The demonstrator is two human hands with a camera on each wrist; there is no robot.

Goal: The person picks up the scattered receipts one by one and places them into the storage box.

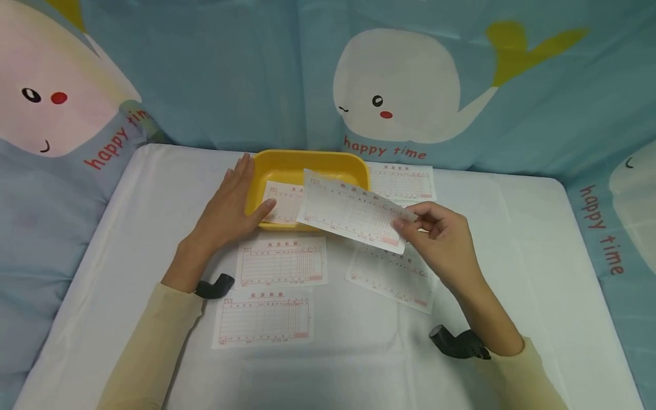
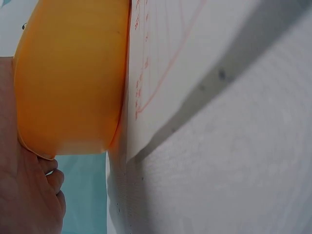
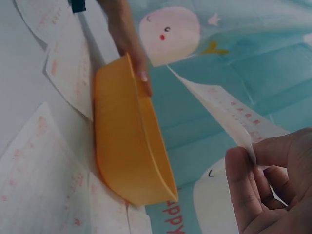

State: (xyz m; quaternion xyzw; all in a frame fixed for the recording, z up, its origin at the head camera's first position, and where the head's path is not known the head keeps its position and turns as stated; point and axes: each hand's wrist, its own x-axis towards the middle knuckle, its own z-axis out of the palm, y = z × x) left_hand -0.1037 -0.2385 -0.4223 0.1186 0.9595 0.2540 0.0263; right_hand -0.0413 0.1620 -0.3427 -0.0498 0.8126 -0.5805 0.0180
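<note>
One paper slip (image 1: 351, 208), pinched in the right hand (image 1: 446, 239), overhung a yellow tray (image 1: 307, 155). The outstretched left hand (image 1: 228, 202) apparently steadied the tray.

A diagonal shadow (image 2: 214, 78) darkens the slightly blurred left wrist view.

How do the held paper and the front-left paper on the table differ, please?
The held paper is raised, pinched by the right grip; the front-left paper lies on the table. The held paper bends; the front-left paper looks flat. Both are white with red print.
</note>
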